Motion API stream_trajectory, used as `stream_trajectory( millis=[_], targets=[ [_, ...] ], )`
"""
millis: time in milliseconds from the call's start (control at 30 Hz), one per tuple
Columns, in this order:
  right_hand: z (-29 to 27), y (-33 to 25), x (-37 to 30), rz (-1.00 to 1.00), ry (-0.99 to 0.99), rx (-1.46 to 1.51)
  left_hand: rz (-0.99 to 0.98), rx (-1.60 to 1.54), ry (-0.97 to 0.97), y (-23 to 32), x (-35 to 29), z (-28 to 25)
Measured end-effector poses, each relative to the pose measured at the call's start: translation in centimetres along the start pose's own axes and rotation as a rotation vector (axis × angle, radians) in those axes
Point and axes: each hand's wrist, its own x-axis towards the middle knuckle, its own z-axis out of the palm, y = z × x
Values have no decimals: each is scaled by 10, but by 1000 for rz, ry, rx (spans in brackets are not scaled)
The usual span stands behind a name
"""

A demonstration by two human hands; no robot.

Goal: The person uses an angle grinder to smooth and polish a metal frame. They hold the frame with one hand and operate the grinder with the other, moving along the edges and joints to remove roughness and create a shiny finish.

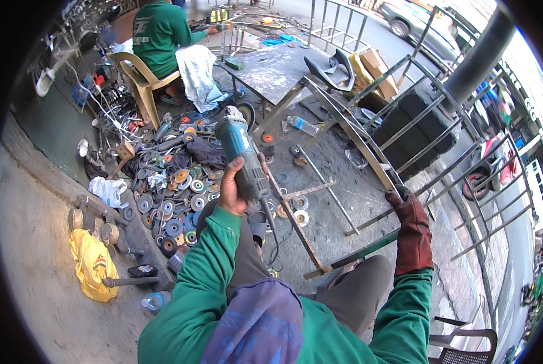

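Observation:
My bare left hand [232, 191] is wrapped round the rear body of a blue-and-black angle grinder [238, 142]. The tool points away from me, its dark disc [246, 113] at the far end and to the right. A cord hangs from its rear beside my knee. On my right hand [412, 227] is a dark red work glove, its fingers closed on the corner of a welded metal frame [368, 151]. That frame of thin bars leans before me, apart from the disc. Another bar [292, 218] of the metalwork slants down between my knees.
Used grinding discs [173, 227] lie heaped at the left, near a yellow cloth [93, 267] and a plastic bottle [156, 300]. Ahead stands a worktable [271, 67]. A co-worker in green [159, 39] sits on a tan chair [141, 91]. Barred metal frames [478, 182] fill the right side.

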Motion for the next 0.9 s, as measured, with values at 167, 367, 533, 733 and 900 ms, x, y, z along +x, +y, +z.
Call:
stream_trajectory(
  millis=[167, 367, 533, 733, 900],
  targets=[
    [-4, -15, -11, 33, 35, 39, 193, 279, 96, 22, 1, 13],
    [-1, -11, -8, 20, 60, -35, 384, 202, -68, 63, -17, 22],
    [5, -2, -7, 20, 96, 36, 328, 226, -114, 62, -33, 22],
    [8, -1, -8, 19, 122, 70, 556, 666, 45, 62, -19, 46],
    [4, -9, -12, 41, 123, 34, 913, 1035, 130, 73, 4, 67]
  ],
)
